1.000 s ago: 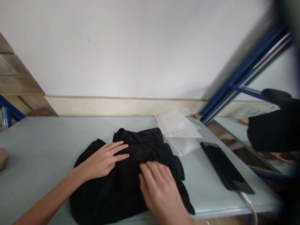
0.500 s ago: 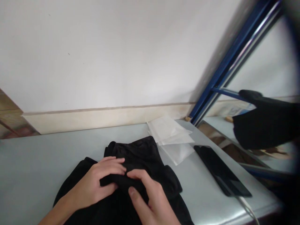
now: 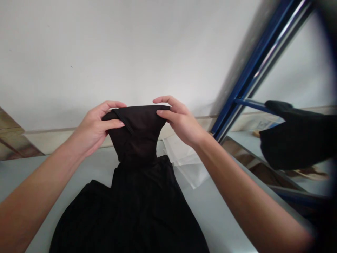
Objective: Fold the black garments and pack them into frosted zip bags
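A dark cloth garment is stretched between my two hands, its upper edge raised in front of the wall. My left hand pinches its left corner between thumb and fingers, beside a raised seam or strap. On the other side my right hand has the right corner between thumb and fingers. Below, a wide spread of black fabric covers the near part of the table. Whether the raised piece and the black fabric are one garment, I cannot tell.
Several clear plastic bags lie on the grey table, partly behind my right forearm. A blue-framed mirror leans at the right. A white wall rises behind the table.
Both hands have moved up and apart, from bunched cloth low on the table to the two corners of a lifted piece. My right forearm now hides the phone.
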A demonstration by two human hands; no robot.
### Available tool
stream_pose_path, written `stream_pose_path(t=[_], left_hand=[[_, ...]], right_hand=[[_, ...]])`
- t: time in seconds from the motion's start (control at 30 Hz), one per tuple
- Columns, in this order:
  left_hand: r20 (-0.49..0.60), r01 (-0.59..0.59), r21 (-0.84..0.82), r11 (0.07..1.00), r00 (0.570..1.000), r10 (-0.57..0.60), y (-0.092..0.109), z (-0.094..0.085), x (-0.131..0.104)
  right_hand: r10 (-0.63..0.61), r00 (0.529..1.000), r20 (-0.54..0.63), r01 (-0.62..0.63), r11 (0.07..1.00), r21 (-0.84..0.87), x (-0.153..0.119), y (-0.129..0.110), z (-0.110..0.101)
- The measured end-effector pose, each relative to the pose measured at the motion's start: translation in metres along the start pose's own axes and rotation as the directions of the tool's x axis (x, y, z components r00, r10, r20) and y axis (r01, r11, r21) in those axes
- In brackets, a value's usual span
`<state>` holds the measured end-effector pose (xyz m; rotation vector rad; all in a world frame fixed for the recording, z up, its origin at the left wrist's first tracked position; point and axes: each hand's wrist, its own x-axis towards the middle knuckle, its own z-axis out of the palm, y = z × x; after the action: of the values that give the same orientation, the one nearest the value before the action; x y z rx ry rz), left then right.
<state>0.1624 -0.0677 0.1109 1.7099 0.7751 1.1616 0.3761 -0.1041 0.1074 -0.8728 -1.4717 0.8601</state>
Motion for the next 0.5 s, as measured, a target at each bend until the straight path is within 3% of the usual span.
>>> stream_pose_path(t=[0.1, 0.17, 0.27, 0.33, 0.4, 0.5], left_hand=[[0.012, -0.035, 0.108, 0.993, 0.999, 0.034, 0.000, 0.000, -0.032], [0.091, 0.039, 0.240, 0.970, 0.994, -0.063, -0.015, 0.001, -0.068], [0.185, 0.170, 0.405, 0.898, 0.947, -0.262, -0.053, 0.009, -0.134], [0.286, 0.179, 0.420, 0.890, 0.904, -0.317, -0.079, 0.016, -0.175], [0.332, 0.209, 0.387, 0.898, 0.877, -0.347, -0.096, 0.021, -0.205], [0.302, 0.280, 0.353, 0.893, 0.869, -0.391, -0.103, 0.024, -0.222]], right_hand=[[-0.096, 0.993, 0.063, 0.107, 0.971, -0.215, -0.041, -0.007, 0.001], [-0.069, 0.993, 0.093, 0.097, 0.934, -0.344, -0.085, 0.003, 0.006], [0.110, 0.976, 0.190, -0.015, 0.895, -0.446, -0.157, 0.032, 0.016], [0.253, 0.945, 0.209, -0.125, 0.867, -0.483, -0.197, 0.051, 0.022], [0.334, 0.920, 0.203, -0.196, 0.844, -0.500, -0.223, 0.060, 0.024], [0.389, 0.900, 0.197, -0.243, 0.823, -0.514, -0.236, 0.057, 0.024]])
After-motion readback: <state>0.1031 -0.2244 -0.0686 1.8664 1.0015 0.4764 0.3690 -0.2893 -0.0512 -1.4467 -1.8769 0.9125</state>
